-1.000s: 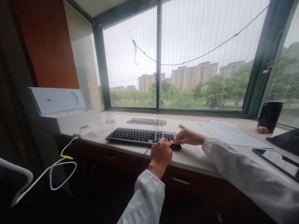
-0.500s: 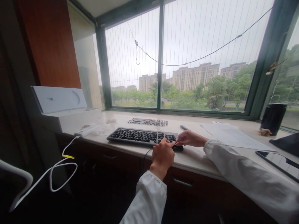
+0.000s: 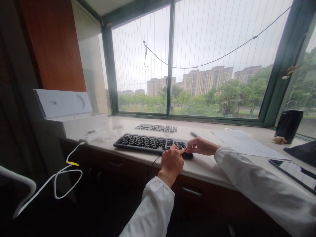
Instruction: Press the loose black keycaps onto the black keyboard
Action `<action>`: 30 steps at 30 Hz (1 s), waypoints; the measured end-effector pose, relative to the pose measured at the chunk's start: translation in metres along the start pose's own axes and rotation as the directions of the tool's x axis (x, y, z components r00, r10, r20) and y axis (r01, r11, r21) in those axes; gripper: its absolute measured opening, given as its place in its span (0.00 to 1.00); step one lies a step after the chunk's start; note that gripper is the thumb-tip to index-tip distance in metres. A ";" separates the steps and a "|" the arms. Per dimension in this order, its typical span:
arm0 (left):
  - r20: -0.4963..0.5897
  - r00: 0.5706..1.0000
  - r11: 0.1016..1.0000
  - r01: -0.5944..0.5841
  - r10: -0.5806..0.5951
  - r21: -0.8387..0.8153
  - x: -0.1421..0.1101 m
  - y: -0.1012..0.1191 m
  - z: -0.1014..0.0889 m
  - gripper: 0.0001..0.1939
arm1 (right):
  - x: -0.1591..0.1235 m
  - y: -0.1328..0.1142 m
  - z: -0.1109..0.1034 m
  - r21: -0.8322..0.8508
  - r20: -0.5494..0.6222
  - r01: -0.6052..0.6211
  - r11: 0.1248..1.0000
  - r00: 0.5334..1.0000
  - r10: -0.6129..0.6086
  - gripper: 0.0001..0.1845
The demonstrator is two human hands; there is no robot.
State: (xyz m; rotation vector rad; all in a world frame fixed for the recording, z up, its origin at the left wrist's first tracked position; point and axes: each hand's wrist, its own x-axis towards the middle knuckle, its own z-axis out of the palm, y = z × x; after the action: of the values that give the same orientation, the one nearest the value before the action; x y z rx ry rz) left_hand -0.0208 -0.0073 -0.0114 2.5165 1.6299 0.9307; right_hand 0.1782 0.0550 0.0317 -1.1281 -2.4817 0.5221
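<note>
Left hand (image 3: 172, 162) at four o'clock on the black-and-grey plastic keyboard (image 3: 140, 142), finger closure unclear; right hand (image 3: 199, 145) at three, fingers together!

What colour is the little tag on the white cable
The tag on the cable is yellow; head view.

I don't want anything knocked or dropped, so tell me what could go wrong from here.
The keyboard lies near the front edge of the counter, so a hard push might slide it over.
The black cable hangs over that edge near the left hand and could snag.
Small keycaps lie in rows behind the keyboard; a backward shove could scatter them.
</note>
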 end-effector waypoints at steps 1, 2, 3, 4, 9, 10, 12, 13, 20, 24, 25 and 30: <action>0.002 1.000 1.000 -0.005 0.005 0.000 0.000 0.000 0.000 0.19 | 0.000 -0.001 0.000 0.001 0.005 -0.002 1.000 1.000 0.002 0.25; 0.004 1.000 1.000 -0.010 0.010 0.001 0.001 0.000 0.000 0.19 | 0.000 -0.001 -0.001 0.003 0.008 -0.005 1.000 1.000 0.005 0.25; 0.004 1.000 1.000 -0.015 0.015 0.001 0.001 0.000 -0.001 0.19 | 0.000 -0.001 -0.001 0.003 0.010 -0.008 1.000 1.000 0.008 0.25; 0.002 1.000 1.000 -0.021 0.021 0.002 0.001 0.000 -0.001 0.19 | 0.000 -0.002 -0.001 0.003 0.011 -0.012 1.000 1.000 0.012 0.25; -0.005 1.000 0.999 -0.027 0.027 0.018 0.001 0.002 -0.002 0.19 | 0.000 -0.001 -0.001 0.004 0.004 -0.018 1.000 1.000 0.018 0.24; 0.000 1.000 0.999 -0.024 0.024 0.020 0.001 0.002 -0.003 0.19 | 0.000 -0.001 0.000 0.005 0.002 -0.016 1.000 1.000 0.016 0.24; 0.006 1.000 1.000 -0.019 0.019 0.021 0.000 0.003 -0.004 0.19 | 0.001 0.001 0.000 0.010 0.001 -0.010 1.000 1.000 0.010 0.24; 0.007 1.000 1.000 -0.016 0.016 0.020 -0.001 0.003 -0.005 0.20 | 0.001 0.003 0.000 0.015 0.003 -0.008 1.000 1.000 0.008 0.24; 0.025 1.000 1.000 0.011 -0.011 0.012 -0.002 0.005 -0.006 0.19 | 0.002 0.009 0.003 0.093 0.001 -0.002 0.996 1.000 0.002 0.26; 0.011 1.000 1.000 -0.003 0.003 -0.024 -0.001 0.003 -0.004 0.19 | 0.001 0.008 0.004 0.107 -0.003 -0.013 0.994 1.000 0.013 0.25; 0.012 1.000 1.000 -0.004 0.005 -0.031 -0.001 0.003 -0.004 0.19 | 0.001 0.007 0.003 0.101 -0.005 -0.018 0.995 1.000 0.019 0.25; 0.005 1.000 1.000 -0.019 0.019 -0.016 0.001 0.002 -0.004 0.19 | 0.000 -0.002 0.000 0.015 0.002 -0.025 1.000 1.000 0.025 0.23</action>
State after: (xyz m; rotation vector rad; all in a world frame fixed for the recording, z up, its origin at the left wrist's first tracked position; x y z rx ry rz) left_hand -0.0203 -0.0084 -0.0073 2.5263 1.5929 0.9344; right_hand 0.1771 0.0544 0.0330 -1.1548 -2.4638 0.5480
